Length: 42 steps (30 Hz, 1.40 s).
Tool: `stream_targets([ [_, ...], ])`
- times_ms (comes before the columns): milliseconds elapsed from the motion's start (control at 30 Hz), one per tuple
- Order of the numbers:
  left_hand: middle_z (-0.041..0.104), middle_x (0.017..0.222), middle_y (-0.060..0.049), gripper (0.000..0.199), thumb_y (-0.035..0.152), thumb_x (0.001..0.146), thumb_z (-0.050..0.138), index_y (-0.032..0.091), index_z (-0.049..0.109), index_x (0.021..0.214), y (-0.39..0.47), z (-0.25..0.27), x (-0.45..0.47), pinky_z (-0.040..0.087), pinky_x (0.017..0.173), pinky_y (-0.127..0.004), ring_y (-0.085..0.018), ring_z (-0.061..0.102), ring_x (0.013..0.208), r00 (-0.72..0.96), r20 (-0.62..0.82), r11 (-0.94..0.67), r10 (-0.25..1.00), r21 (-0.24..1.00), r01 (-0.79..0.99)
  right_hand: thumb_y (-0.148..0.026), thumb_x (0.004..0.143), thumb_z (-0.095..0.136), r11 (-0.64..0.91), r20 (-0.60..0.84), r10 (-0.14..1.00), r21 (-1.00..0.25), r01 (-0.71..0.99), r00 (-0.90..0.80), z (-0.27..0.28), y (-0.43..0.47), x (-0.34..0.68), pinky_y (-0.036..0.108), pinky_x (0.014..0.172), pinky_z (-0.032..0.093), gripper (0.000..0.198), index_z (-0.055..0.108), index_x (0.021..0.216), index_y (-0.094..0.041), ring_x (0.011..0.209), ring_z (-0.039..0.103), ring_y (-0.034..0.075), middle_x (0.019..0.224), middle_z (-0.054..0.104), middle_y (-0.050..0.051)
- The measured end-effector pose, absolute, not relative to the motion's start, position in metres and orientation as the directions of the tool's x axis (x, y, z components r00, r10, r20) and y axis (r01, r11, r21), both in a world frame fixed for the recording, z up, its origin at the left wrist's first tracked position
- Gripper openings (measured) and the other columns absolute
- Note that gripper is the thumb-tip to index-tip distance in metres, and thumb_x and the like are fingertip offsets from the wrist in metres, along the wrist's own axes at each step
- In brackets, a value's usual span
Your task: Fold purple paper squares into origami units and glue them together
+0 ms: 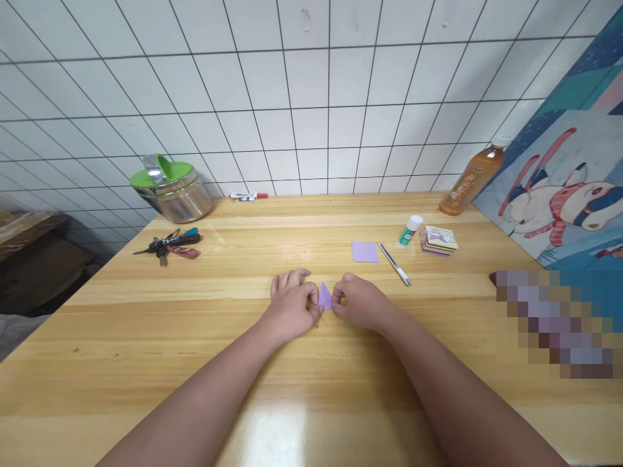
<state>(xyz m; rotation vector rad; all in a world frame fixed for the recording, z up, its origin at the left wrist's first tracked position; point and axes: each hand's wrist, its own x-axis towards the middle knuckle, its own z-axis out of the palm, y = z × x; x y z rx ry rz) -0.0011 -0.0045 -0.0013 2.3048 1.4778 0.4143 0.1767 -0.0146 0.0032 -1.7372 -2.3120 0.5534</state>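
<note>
A small folded piece of purple paper point(324, 296) lies at the middle of the table, with a pointed top and a wider base. My left hand point(293, 303) pinches its left edge between thumb and index finger, the other fingers spread over the wood. On the opposite edge, my right hand point(361, 301) grips the paper with thumb and fingertips, its other fingers curled. Beyond my right hand lies a flat purple paper square point(365, 251), and beside that a slim utility knife point(394, 264) rests at a slant.
Further right stand a glue stick point(410, 231) and a stack of coloured paper point(439, 240). A drink bottle point(473, 178) leans by a picture panel point(559, 188). At the left are keys point(170, 245) and a green-lidded metal pot point(170, 188). A marker point(248, 196) lies along the tiled wall.
</note>
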Motion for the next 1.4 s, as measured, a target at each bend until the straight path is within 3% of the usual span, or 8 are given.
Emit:
stream_targets([
  [167,0.022,0.147,-0.006,0.041,0.036,0.065,0.066,0.028,0.051,0.102,0.003,-0.004,-0.003,0.008,0.104,-0.058,-0.031,0.010,0.136,0.321,-0.059,-0.255,0.945,0.479,0.840,-0.024,0.069,0.063,0.195,-0.073,0.959,-0.532,0.824,-0.274,0.005,-0.012,0.183,0.022,0.054,0.030,0.020,0.049,0.084,-0.021,0.064,0.048,0.012,0.079,0.055,-0.001],
  [400,0.023,0.147,-0.008,0.050,0.037,0.063,0.067,0.030,0.048,0.109,0.006,-0.009,-0.002,0.006,0.104,-0.059,-0.033,0.010,0.137,0.315,-0.078,-0.245,0.946,0.464,0.851,-0.020,0.074,0.053,-0.002,-0.200,0.942,-0.808,0.590,-0.271,0.008,-0.010,0.201,0.020,0.052,0.034,0.017,0.039,0.084,-0.021,0.059,0.048,0.009,0.070,0.051,-0.005],
  [500,0.022,0.147,-0.008,0.048,0.038,0.065,0.066,0.031,0.048,0.109,0.006,-0.011,-0.003,0.005,0.104,-0.059,-0.032,0.008,0.137,0.318,-0.083,-0.246,0.944,0.466,0.850,-0.029,0.073,0.057,0.017,-0.189,0.951,-0.759,0.651,-0.245,0.007,-0.012,0.197,0.021,0.052,0.033,0.021,0.040,0.083,-0.022,0.059,0.048,0.010,0.070,0.052,-0.005],
  [600,0.021,0.148,-0.008,0.046,0.040,0.066,0.064,0.030,0.049,0.108,0.005,-0.009,-0.003,0.004,0.104,-0.058,-0.031,0.007,0.137,0.313,-0.094,-0.236,0.945,0.468,0.852,-0.046,0.066,0.065,0.058,-0.136,0.977,-0.570,0.820,-0.164,0.006,-0.014,0.184,0.023,0.051,0.029,0.037,0.043,0.085,-0.022,0.061,0.049,0.012,0.073,0.055,-0.003],
  [733,0.020,0.148,-0.007,0.044,0.040,0.066,0.064,0.030,0.049,0.107,0.004,-0.005,-0.002,0.004,0.105,-0.057,-0.030,0.007,0.138,0.313,-0.100,-0.233,0.944,0.468,0.853,-0.049,0.064,0.066,0.027,-0.163,0.981,-0.424,0.905,-0.105,0.008,-0.013,0.174,0.024,0.052,0.027,0.041,0.045,0.089,-0.023,0.066,0.053,0.016,0.076,0.058,0.000],
  [1067,0.022,0.148,-0.006,0.045,0.038,0.065,0.066,0.029,0.050,0.107,0.005,-0.006,-0.003,0.005,0.106,-0.056,-0.031,0.009,0.137,0.316,-0.099,-0.239,0.944,0.459,0.856,-0.024,0.067,0.065,-0.011,-0.279,0.942,-0.579,0.815,-0.186,0.008,-0.005,0.190,0.021,0.050,0.030,0.026,0.046,0.085,-0.023,0.059,0.050,0.012,0.071,0.058,-0.003],
  [1233,0.030,0.144,-0.005,0.042,0.037,0.065,0.066,0.030,0.052,0.105,0.001,-0.006,-0.004,0.010,0.105,-0.056,-0.030,0.018,0.135,0.329,-0.015,-0.285,0.944,0.464,0.839,-0.015,0.074,0.056,0.151,-0.052,0.952,-0.777,0.612,-0.301,-0.004,-0.012,0.202,0.019,0.052,0.036,0.033,0.053,0.106,-0.024,0.055,0.045,0.007,0.081,0.055,-0.003],
  [1400,0.044,0.134,-0.002,0.035,0.031,0.068,0.065,0.031,0.053,0.101,-0.002,-0.005,-0.006,0.013,0.103,-0.058,-0.027,0.034,0.126,0.365,0.072,-0.347,0.928,0.521,0.780,-0.023,0.077,0.061,0.481,0.165,0.856,-0.598,0.640,-0.490,-0.008,-0.018,0.202,0.022,0.065,0.040,0.018,0.067,0.094,-0.024,0.069,0.053,0.010,0.089,0.059,0.001],
])
